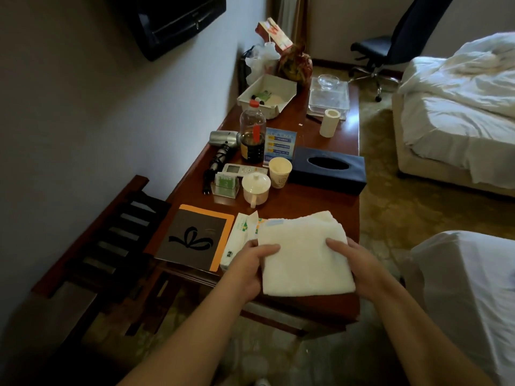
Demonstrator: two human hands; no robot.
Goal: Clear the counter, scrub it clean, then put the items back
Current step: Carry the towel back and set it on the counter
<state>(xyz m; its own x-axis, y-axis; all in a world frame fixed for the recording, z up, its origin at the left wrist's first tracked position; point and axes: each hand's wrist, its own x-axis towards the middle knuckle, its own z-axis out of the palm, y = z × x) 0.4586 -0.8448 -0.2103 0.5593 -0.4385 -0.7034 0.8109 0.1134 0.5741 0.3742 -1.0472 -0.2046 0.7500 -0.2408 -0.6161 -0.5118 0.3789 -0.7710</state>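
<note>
A folded white terry towel [305, 253] lies on the near end of the long reddish-brown wooden tabletop [338, 146], and both hands are on it. The left hand [252, 264] grips the towel's left edge, thumb on top and fingers curled under. The right hand [352, 259] holds the right edge the same way, thumb across the top. Whether the towel is lifted or resting cannot be told.

The tabletop has not been cleared. Just left of the towel, touching it, sits a white-and-green soft tissue packet [239, 238], and left of that a dark folder with an orange border [195, 238]. Beyond the towel stand a white lidded ceramic mug [255, 189], a cream paper cup [280, 172] and a dark blue tissue box [328, 169]. Farther back is a tall plastic bottle of dark liquid with a red cap [252, 135], beside a silver hair dryer [224, 142].

The likely trouble is wiping before clearing: a sweep away from the person could catch the paper cup or the mug and tip them, and the bottle looks top-heavy enough to topple if nudged. Dragging the towel leftward would probably shove the tissue packet against the folder, which overhangs the near edge and could slide off.
</note>
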